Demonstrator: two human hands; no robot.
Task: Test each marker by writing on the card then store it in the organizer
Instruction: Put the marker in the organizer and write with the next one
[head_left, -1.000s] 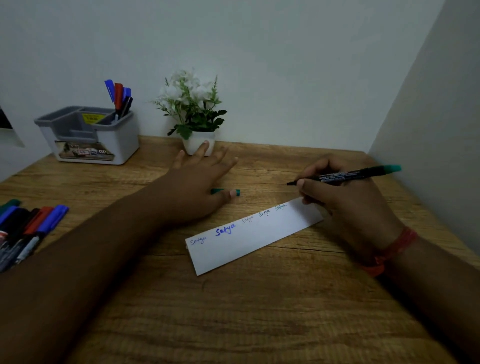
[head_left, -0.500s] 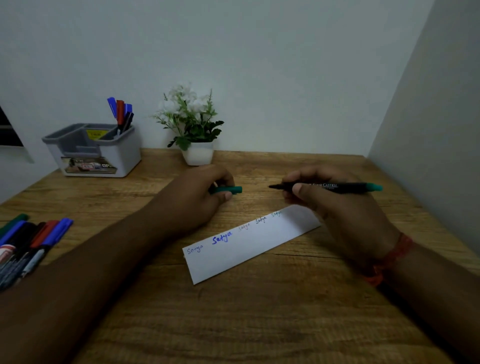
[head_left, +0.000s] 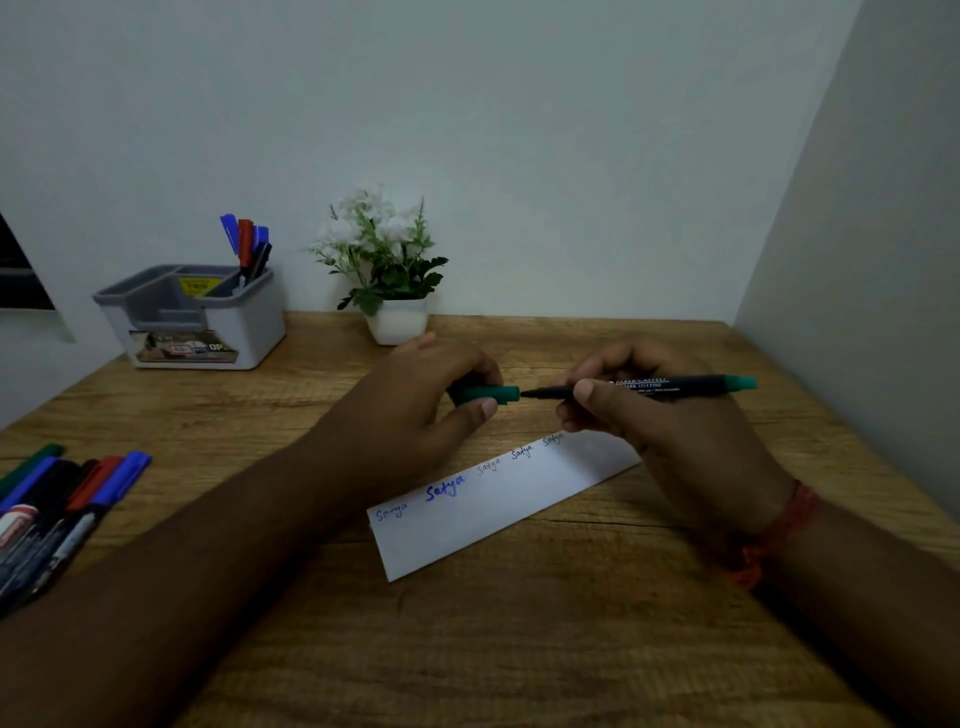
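The right hand (head_left: 670, 421) has its grip closed around a black marker (head_left: 670, 387) with a green end. The marker lies flat, and its tip points to 9 o'clock. The left hand (head_left: 415, 400) pinches the green cap (head_left: 491, 395) between thumb and fingers. The open end of the cap faces the tip, and the two are just about touching.

Both hands are above the counter (head_left: 519, 649). Just under them, toward 6 o'clock, lies the white card (head_left: 498, 512). It is tilted, and it has small words written along its top edge, one in bold blue.

At 9 o'clock, by the counter's edge, lies a bunch of markers (head_left: 62, 499) with blue, red, black and green caps. At 10 o'clock stands the grey and white organizer (head_left: 208, 322), with a few pens (head_left: 247, 244) standing in its right part. At 12 o'clock, against the wall, is a small plant (head_left: 389, 270) in a white pot.
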